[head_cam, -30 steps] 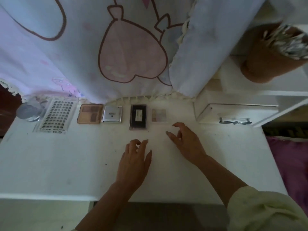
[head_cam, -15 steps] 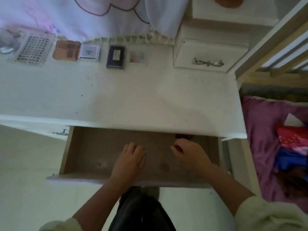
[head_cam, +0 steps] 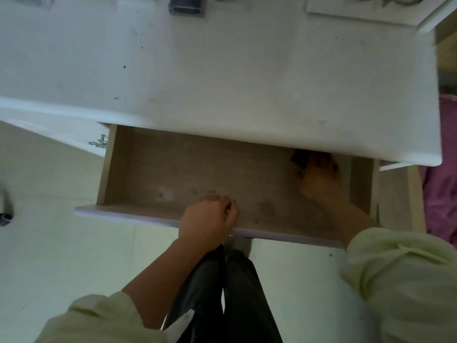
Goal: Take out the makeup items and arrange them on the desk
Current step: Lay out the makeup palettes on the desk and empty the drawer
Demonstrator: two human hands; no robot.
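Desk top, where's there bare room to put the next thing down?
The wide middle and front of the desk is bare, from the dark case at the far edge to the open drawer. Only the far edge is crowded.

Right hand (head_cam: 319, 179) reaches deep into the open drawer (head_cam: 173, 169) onto a dark item (head_cam: 299, 158); left hand (head_cam: 209, 220) fisted at its front

Quick count for you: one white table (head_cam: 222, 70), with one drawer (head_cam: 158, 216) pulled open under it. You've got two hands in there, the left hand (head_cam: 207, 219) at the near edge and the right hand (head_cam: 319, 179) far right. One small dark item (head_cam: 299, 158) sits in the drawer, touching your right fingers. One dark case (head_cam: 186, 6) shows on the far table edge; the others up there are cut off, can't count those. Two metal handles: one left (head_cam: 99, 142), one far right (head_cam: 388, 0).
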